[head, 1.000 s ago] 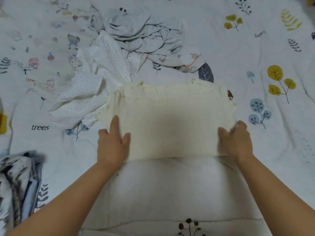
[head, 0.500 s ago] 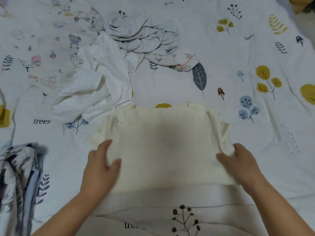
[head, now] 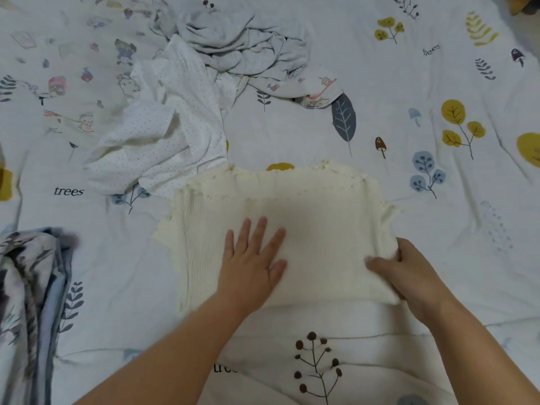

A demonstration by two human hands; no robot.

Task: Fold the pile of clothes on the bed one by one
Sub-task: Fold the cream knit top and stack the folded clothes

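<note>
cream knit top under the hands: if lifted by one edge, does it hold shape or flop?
Probably flops: the cream knit top lies limp, its frilly edges wavy. Likely stretchy too, judging by the ribbed knit. The left hand presses it flat while the right hand grips its right edge, so the fold may slip open if lifted one-handed.

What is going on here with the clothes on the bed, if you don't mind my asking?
A person is folding laundry on a bed. A cream knit top lies flat in front of them. The left hand rests flat on its middle, fingers spread, while the right hand grips its right edge. Behind it, a white dotted garment and a grey garment lie crumpled, not yet folded. A dark patterned cloth sits at the left edge.
</note>
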